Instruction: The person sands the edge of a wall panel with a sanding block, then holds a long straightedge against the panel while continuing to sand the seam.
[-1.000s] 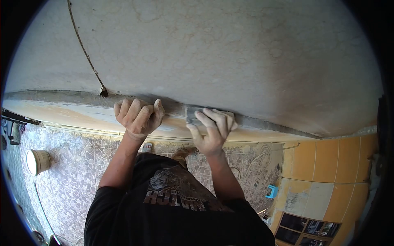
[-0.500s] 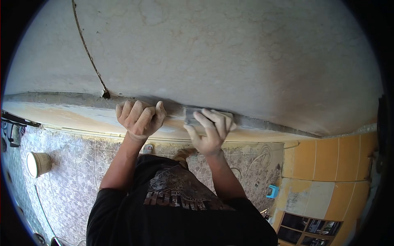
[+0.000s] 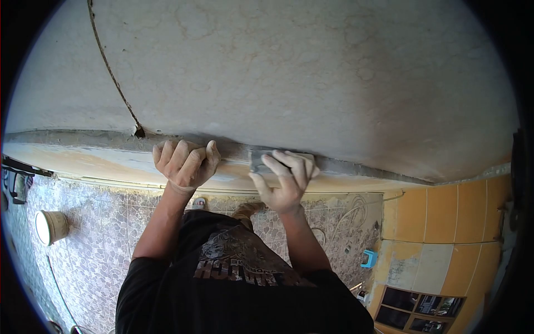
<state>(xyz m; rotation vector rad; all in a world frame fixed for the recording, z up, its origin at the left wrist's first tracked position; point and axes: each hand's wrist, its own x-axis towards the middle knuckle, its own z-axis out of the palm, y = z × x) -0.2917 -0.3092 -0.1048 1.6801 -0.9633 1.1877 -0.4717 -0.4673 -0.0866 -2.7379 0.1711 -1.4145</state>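
A long grey plastered edge (image 3: 100, 139) runs across the view beneath a broad pale slab (image 3: 267, 72). My left hand (image 3: 186, 164), coated in pale dust, curls its fingers against this edge, with the thumb raised; the fingertips' contact is partly hidden. Farther right, my right hand (image 3: 286, 178) is closed on a flat grey sanding block (image 3: 257, 160) and presses it to the same edge. Only the block's left part shows clearly; the fingers cover the rest. Dust whitens the right hand's fingers as well.
A dark crack (image 3: 114, 78) in the slab ends at a small hole (image 3: 139, 132) left of my left hand. Below, a whitish bucket (image 3: 53, 227) stands on the patterned floor (image 3: 105, 239). A blue stool (image 3: 368, 259) and coiled hose (image 3: 353, 214) lie right, near an orange wall (image 3: 439, 214).
The view has shifted slightly, so the crack and left hand appear a little farther left and lower. The right hand stays almost in place with the sanding block against the edge.
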